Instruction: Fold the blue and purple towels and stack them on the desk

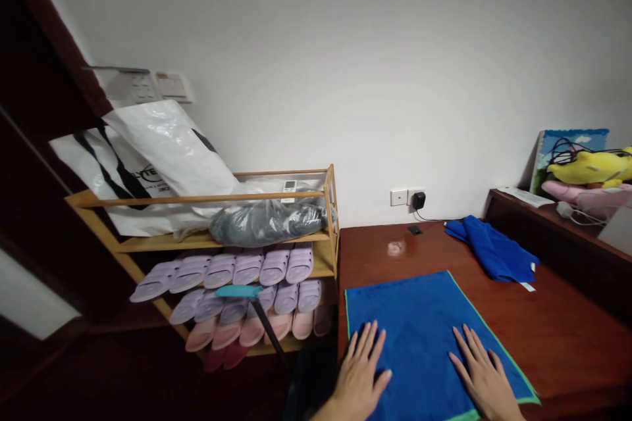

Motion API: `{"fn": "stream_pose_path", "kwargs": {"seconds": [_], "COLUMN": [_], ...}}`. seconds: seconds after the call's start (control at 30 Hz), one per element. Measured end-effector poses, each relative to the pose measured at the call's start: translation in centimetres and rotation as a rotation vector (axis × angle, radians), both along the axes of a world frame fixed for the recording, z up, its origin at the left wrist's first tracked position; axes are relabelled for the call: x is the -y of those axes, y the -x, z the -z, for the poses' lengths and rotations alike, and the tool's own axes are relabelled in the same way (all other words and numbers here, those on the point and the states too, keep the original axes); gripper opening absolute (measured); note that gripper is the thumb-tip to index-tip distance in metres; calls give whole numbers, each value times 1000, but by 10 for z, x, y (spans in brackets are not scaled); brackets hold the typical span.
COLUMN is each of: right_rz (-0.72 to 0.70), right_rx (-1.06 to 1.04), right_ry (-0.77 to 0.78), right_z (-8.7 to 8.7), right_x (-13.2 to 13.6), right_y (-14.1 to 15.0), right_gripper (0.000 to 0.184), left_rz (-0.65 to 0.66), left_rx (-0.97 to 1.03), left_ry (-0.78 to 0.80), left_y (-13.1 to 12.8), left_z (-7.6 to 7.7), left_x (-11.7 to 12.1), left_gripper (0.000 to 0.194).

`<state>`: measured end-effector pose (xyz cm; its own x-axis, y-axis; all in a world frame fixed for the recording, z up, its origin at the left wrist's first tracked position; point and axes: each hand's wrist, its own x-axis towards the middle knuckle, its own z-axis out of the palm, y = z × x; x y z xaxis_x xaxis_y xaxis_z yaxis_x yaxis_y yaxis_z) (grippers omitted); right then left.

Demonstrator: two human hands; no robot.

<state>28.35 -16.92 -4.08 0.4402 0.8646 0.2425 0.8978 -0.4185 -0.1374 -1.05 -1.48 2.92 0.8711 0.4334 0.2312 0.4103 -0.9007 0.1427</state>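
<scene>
A blue cloth (415, 322) with a green edge lies spread out on the reddish-brown desk (365, 250). My left hand (360, 368) rests flat on its left side, fingers stretched out and thumb apart. On the right side of the cloth lies my right hand (478, 365), palm down with its fingers spread. Neither hand holds anything. Farther back on the desk, a second blue cloth (494, 250) is crumpled, with white tags at its right end.
Left of the desk stands a wooden shoe rack (276, 241) with rows of lilac slippers (247, 266), pink slippers and white bags (168, 151) on top. A teal-topped handle (269, 325) leans before it. A black plug (419, 200) sits in the wall. Plush toys (587, 168) lie at the right.
</scene>
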Motion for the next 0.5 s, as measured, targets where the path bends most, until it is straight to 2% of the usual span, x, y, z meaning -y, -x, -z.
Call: {"fn": "stream_pose_path", "kwargs": {"seconds": [0.07, 0.13, 0.23, 0.3, 0.37, 0.43, 0.5], "right_rz": [-17, -27, -8, -6, -48, -131, -210], "right_rx": [-16, -23, -9, 21, 48, 51, 33], "right_ry": [5, 10, 9, -26, -67, -78, -61], "right_z": [-3, -10, -26, -34, -37, -34, -26], "right_x": [-13, -30, -55, -64, -61, -47, -29], "right_y": [-9, -18, -18, -6, 11, 25, 31], "right_gripper": [68, 68, 68, 66, 63, 61, 62], "left_rz": [-53, -47, -96, -109, -47, 16, 33], "left_rx": [-39, -97, -189, -188, -104, -29, -35], "left_ry": [89, 151, 200, 182, 150, 185, 236], "left_y": [0, -4, -20, -35, -45, -48, -45], "left_z": [-7, -15, -31, -40, -44, -37, -23], "left_x": [-25, -49, -64, -55, -32, -7, 10], "left_gripper": [63, 62, 63, 64, 63, 64, 69]}}
